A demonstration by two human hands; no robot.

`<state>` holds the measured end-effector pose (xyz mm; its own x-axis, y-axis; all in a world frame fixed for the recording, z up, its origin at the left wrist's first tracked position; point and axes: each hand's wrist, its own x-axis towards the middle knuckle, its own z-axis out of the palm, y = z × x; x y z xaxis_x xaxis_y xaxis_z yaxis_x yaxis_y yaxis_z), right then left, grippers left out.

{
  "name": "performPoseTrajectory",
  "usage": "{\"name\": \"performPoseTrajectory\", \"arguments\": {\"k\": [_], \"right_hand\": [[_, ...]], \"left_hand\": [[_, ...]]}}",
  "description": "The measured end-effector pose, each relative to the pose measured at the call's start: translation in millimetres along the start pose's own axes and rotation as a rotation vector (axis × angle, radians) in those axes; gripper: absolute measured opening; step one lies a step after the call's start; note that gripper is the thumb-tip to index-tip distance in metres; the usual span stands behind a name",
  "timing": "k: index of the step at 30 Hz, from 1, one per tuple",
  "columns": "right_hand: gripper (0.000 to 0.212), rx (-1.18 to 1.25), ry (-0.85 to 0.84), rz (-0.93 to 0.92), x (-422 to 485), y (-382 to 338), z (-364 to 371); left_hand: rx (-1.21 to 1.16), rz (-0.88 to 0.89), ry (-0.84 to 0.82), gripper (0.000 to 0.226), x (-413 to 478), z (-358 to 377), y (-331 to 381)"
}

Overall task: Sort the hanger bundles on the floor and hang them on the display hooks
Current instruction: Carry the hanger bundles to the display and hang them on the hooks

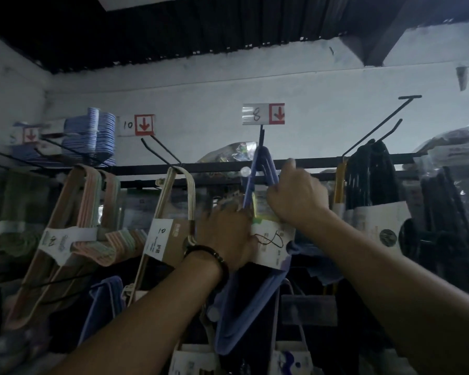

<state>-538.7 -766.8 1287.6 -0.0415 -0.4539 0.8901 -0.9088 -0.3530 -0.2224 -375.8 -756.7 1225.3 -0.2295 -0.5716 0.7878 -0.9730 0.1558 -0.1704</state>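
Head view, looking up at a pale wall [228, 85] with a dark rail [309, 161] running across it and wire hooks sticking out. Loads of stock already up: a pastel bundle [79, 212] on the left, a cream bundle [178, 201] under the "10" tag [136, 125], and a black bundle [368, 180] on the right with a bare hook [377, 125] above it.

The one that matters is the blue bundle [244, 320], dead centre, hanging long and tilted from the rail down towards the floor stock. Its necks are right up at the hook [261, 136] below the "8" tag [263, 114]. Whether they're properly seated on the wire, I can't tell from here.

The right hand [295, 196] has its fingers curled round the necks just under that hook. The left hand [225, 234], with the bracelet [209, 253] on its wrist, is against the bundle's left edge next to the paper band [271, 244]. It's too blurry to say whether it's gripping or just propping.

Handling-wise, I'd guess it's light but awkward. The plastic hangers are stiff one by one, but only that band holds them together, so the stack probably fans and slides. Paper can tear too, so I wouldn't haul on it. The necks look like the best place to grab, all pinched together so none miss the wire, with the other hand steadying the body low down.
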Motion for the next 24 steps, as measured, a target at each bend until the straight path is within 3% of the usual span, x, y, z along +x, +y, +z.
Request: {"name": "performPoseTrajectory", "arguments": {"k": [3,6,11,15,19,24], "right_hand": [[0.022,0.134,0.055,-0.183,-11.8,-10.5,-1.7],[0.021,0.226,-0.11,-0.357,-29.8,-30.3,1.3],[0.023,0.309,-0.332,-0.579,-99.9,-77.5,-2.9],[0.02,0.447,-0.528,-0.635,-193.6,-122.8,4.0],[0.015,0.602,-0.723,-0.666,-343.1,-193.2,33.0],[0.02,0.661,-1.221,-0.809,-590.5,-294.8,47.0]], "left_hand": [[0.064,-0.003,0.093,0.033,-28.7,-21.2,-8.0],[0.107,-0.081,0.177,0.031,-68.1,-43.5,-23.9],[0.152,-0.17,0.095,0.034,-174.0,-76.8,-49.4],[0.19,-0.461,-0.148,0.034,-300.8,-92.6,-67.8],[0.113,-0.811,-0.481,0.027,-467.9,-107.8,-87.7],[0.081,-1.195,-0.824,0.032,-717.3,-149.7,-76.2]]}}
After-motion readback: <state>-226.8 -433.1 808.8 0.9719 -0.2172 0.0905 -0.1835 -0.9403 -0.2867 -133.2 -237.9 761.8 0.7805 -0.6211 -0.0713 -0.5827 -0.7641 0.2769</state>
